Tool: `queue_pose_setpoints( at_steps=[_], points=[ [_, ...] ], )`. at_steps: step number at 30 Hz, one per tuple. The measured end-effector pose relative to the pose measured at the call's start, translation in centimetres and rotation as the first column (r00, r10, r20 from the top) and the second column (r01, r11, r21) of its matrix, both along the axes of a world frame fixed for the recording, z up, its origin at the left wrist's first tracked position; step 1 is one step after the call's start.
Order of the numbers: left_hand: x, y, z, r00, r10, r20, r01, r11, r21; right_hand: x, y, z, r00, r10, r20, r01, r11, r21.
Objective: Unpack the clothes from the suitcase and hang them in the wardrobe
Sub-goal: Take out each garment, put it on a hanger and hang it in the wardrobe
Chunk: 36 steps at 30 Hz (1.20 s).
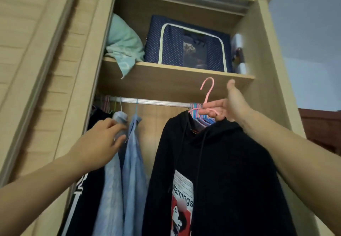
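Note:
A black hoodie (217, 162) with a red and white "Warnings" print hangs on a pink hanger (208, 91). My right hand (227, 106) grips that hanger just below its hook, which stands free in front of the shelf edge, above the metal rail (156, 102). My left hand (103, 139) touches the shoulder of a light blue shirt (118, 162) hanging on the rail at the left. A second blue shirt (133, 162) hangs right beside it. The suitcase is out of view.
A bunch of spare pink and blue hangers (200, 119) sits on the rail behind the hoodie. Dark clothes (92, 189) hang at the far left. The upper shelf (166, 77) holds a mint pillow (123, 45) and a navy dotted storage box (188, 43). A sliding door (46, 69) stands left.

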<state>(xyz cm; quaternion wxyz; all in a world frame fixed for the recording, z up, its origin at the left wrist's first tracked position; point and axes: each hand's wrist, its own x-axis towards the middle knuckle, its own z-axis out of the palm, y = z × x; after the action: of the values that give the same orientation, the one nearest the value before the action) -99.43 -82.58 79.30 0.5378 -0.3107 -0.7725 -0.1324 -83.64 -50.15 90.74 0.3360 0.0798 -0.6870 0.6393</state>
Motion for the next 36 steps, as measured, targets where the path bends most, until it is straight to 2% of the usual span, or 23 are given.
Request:
queue_pose_setpoints(
  at_steps=[2, 7, 10, 13, 17, 19, 21, 24, 28, 31, 33, 36],
  points=[
    [-2.6, -0.7, -0.8, 0.999, 0.038, -0.037, -0.038, 0.999, -0.001, -3.2, -0.2, -1.2, 0.998, -0.059, 0.038, 0.059, 0.998, 0.008],
    [-7.8, -3.4, -3.5, 0.965, 0.206, -0.164, -0.23, 0.962, -0.144, -13.3, -0.7, -4.5, 0.982, -0.13, 0.138, 0.133, 0.991, -0.016],
    [-9.2, -3.7, -2.4, 0.921, 0.256, -0.293, -0.277, 0.96, -0.033, -17.4, -0.3, -3.4, 0.979, -0.149, 0.14, 0.155, 0.988, -0.029],
    [-10.0, -2.3, 1.5, 0.898, 0.35, -0.266, -0.329, 0.937, 0.122, -20.7, -0.1, 0.3, 0.983, -0.152, 0.1, 0.153, 0.988, -0.004],
    [-11.2, 0.3, 5.7, 0.83, 0.501, -0.246, -0.463, 0.864, 0.199, -25.3, -0.1, 5.9, 0.989, -0.139, 0.052, 0.138, 0.99, 0.016],
    [-12.4, 1.0, 5.8, 0.739, 0.63, -0.241, -0.586, 0.776, 0.232, -27.7, 0.1, 7.6, 0.993, -0.114, 0.042, 0.113, 0.993, 0.014],
    [-13.1, 1.1, 5.5, 0.695, 0.678, -0.239, -0.632, 0.735, 0.246, -29.9, 0.4, 8.4, 0.997, -0.065, 0.044, 0.065, 0.998, 0.001],
    [-13.3, 0.7, 5.5, 0.679, 0.682, -0.27, -0.629, 0.731, 0.264, -33.0, 0.9, 8.3, 0.999, -0.025, 0.04, 0.027, 0.998, -0.051],
    [-12.9, 0.7, 5.5, 0.669, 0.698, -0.257, -0.649, 0.716, 0.255, -36.4, 2.3, 7.1, 0.995, 0.019, 0.098, -0.015, 0.999, -0.041],
    [-12.7, 0.7, 5.5, 0.673, 0.696, -0.252, -0.648, 0.718, 0.253, -37.0, 3.2, 5.4, 0.983, 0.128, 0.135, -0.122, 0.991, -0.057],
    [-12.7, 0.8, 5.5, 0.678, 0.69, -0.255, -0.641, 0.724, 0.255, -36.8, 3.4, 4.5, 0.969, 0.232, 0.09, -0.222, 0.969, -0.104],
    [-12.8, 0.8, 5.6, 0.68, 0.683, -0.267, -0.634, 0.731, 0.253, -35.8, 2.3, 3.1, 0.941, 0.331, 0.07, -0.326, 0.943, -0.066]
  ],
)
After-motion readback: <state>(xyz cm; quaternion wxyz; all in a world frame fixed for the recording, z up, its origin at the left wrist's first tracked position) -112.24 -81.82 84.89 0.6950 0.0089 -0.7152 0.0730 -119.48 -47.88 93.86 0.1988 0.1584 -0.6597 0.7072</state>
